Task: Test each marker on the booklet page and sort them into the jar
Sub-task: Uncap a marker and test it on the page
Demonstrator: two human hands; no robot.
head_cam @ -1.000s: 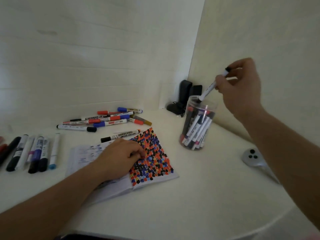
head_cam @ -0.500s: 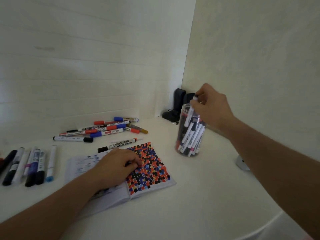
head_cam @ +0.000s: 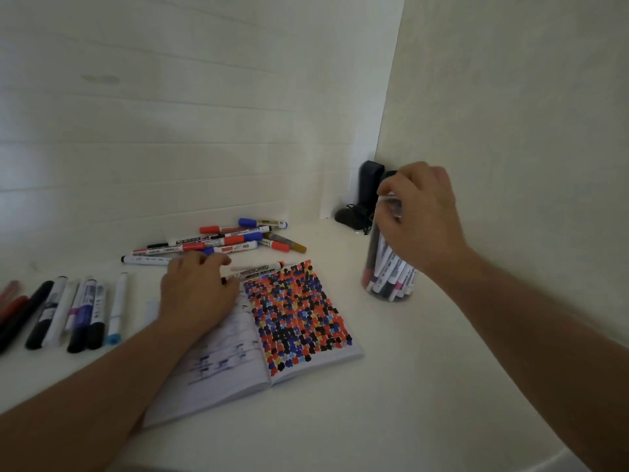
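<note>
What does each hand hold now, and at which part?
The left hand takes the whiteboard marker at its cap end, beside the booklet. The right hand is curled at the jar mouth; what it holds cannot be told.

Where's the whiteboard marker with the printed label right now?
The whiteboard marker lies on the table along the booklet's far edge, under the left hand's fingertips.

The right hand (head_cam: 420, 212) covers the mouth and upper right side of the jar (head_cam: 388, 267), so its grip cannot be told. The left hand (head_cam: 197, 287) hides the near end of the whiteboard marker (head_cam: 260, 270) and the booklet's (head_cam: 258, 342) upper left corner. Both hands are motion-blurred. The red markers (head_cam: 10, 301) are cut off at the left edge. The dark objects (head_cam: 364, 199) in the corner are too dim to identify.
</note>
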